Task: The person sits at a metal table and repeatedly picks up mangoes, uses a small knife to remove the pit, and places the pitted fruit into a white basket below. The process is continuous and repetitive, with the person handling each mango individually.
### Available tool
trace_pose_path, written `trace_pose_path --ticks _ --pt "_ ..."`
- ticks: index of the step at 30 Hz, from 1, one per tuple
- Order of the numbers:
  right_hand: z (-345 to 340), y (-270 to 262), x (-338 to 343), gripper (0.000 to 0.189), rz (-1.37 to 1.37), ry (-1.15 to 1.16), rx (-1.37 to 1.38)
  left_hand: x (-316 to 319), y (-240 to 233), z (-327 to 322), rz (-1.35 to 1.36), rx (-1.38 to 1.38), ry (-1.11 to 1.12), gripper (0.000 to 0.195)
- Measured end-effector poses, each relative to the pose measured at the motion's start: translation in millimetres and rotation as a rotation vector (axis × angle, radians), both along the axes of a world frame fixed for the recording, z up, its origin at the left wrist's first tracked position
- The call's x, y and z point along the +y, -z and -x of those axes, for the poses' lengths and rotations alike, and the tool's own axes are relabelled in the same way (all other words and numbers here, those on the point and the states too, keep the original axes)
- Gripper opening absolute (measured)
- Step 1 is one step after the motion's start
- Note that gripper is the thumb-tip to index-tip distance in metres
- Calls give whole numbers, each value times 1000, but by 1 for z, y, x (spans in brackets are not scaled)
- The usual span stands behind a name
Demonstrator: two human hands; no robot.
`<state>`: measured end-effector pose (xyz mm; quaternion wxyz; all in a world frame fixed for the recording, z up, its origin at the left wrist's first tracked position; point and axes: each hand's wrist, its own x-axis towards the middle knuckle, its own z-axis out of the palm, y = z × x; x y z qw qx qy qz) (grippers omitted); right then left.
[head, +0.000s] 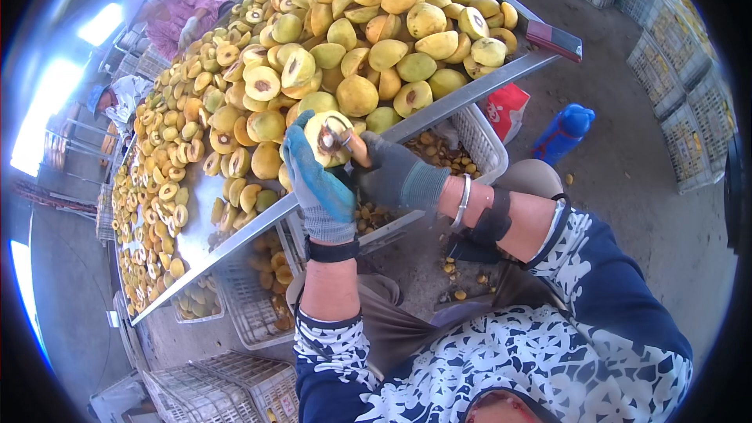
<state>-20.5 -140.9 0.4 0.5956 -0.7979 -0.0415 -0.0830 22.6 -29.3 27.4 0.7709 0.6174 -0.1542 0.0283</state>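
Note:
My left hand, in a grey knit glove with a blue coated palm, cups a halved yellow peach with its cut face turned up. In my right hand, gloved in dark grey, is a pitting tool with an orange-brown handle. Its curved metal end meets the brown pit area at the middle of the cut face. Both hands are just over the near rim of a metal-edged table. Heaped on that table are many peach halves, some cut side up.
Below the rim stand a white plastic crate holding pits and another crate with peach pieces. A dark red box-shaped object rests on the table corner. A blue bottle and red bag are at right. Two people work across the table.

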Motion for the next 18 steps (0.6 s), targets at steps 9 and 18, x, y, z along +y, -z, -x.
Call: trace_pose_path --ticks 9,18 --pt "8 -26 -26 32 -439 -99 295 14 -17 4 -11 120 253 42" --pt "-2 -10 -21 33 -263 -12 122 18 -6 3 50 134 241 43"
